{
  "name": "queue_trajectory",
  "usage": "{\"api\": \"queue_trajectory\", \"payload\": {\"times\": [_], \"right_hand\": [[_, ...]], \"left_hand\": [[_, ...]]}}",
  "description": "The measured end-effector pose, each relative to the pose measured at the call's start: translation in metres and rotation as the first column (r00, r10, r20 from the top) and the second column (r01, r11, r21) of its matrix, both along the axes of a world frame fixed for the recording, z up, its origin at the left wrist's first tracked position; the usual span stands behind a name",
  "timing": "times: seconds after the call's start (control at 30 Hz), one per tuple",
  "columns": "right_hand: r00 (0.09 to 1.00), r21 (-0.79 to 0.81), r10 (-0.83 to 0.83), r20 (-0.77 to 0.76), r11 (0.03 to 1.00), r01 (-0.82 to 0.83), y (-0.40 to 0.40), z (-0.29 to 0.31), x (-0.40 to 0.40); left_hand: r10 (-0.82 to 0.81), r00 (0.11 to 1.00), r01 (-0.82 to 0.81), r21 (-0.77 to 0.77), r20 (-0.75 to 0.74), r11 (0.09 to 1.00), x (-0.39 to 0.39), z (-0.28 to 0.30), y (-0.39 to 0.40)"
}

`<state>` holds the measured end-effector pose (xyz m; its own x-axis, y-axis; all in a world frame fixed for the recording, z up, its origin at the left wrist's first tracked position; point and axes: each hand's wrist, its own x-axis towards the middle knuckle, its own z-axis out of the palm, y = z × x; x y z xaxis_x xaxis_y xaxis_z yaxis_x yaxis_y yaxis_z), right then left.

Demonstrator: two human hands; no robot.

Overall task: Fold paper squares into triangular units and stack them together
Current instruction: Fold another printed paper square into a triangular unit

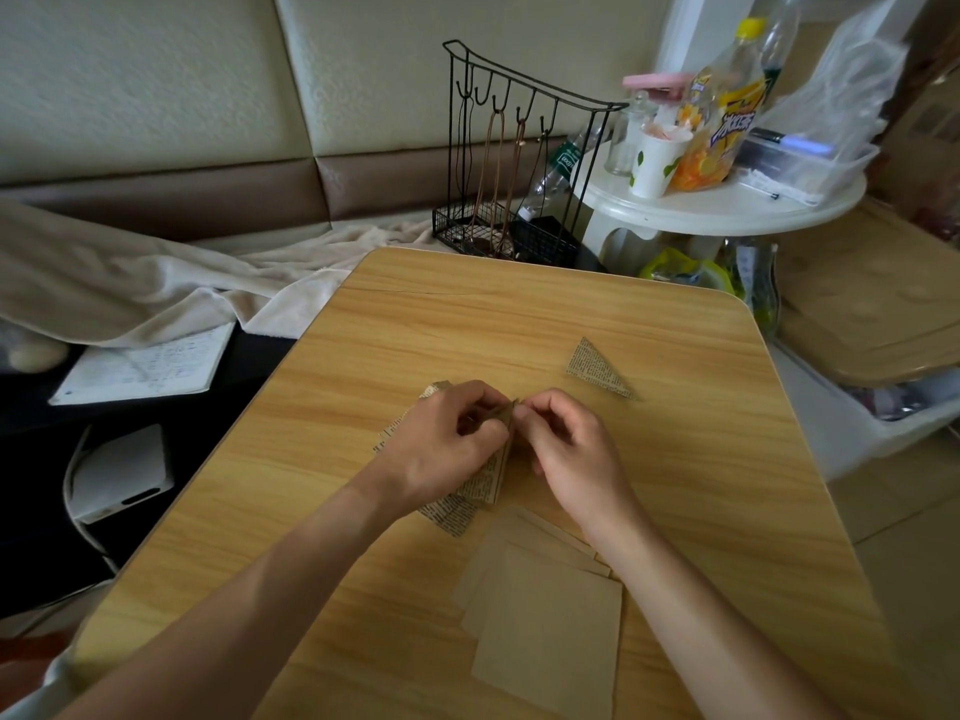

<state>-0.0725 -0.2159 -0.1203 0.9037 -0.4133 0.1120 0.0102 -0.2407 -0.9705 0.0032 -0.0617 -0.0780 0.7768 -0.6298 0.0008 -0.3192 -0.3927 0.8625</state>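
Both hands meet at frame centre over the wooden counter (675, 459). Left hand (441, 454) has its fingers curled in a closed grip on a printed paper piece (485, 483), partly folded, whose lower edge shows below the palm. Right hand (566, 444) pinches the same piece at its top corner, thumb and forefinger tight, other fingers curled. More printed paper (452, 517) lies under the left hand; probably loose sheets, though the hand hides most of it. One finished folded triangle (595, 368) lies flat on the counter, upper right of the hands, well apart from them. A fanned stack of plain tan squares (545, 626) sits in the lower centre, just beside the right forearm. A black wire rack (519, 148) stands beyond the counter's far edge, top centre.
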Motion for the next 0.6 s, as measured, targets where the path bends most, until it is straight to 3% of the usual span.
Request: {"api": "queue_trajectory", "payload": {"times": [0.33, 0.6], "right_hand": [[1.0, 0.024, -0.008, 0.006, 1.0, 0.008, 0.001, 0.0, 0.0], [1.0, 0.055, 0.006, -0.003, 0.998, -0.005, 0.002, 0.002, 0.0]], "left_hand": [[0.026, 0.998, -0.024, -0.035, 0.052, 0.999, 0.002, -0.006, -0.001], [0.081, 0.997, -0.081, -0.088, -0.002, 0.993, 0.007, -0.013, 0.001]]}}
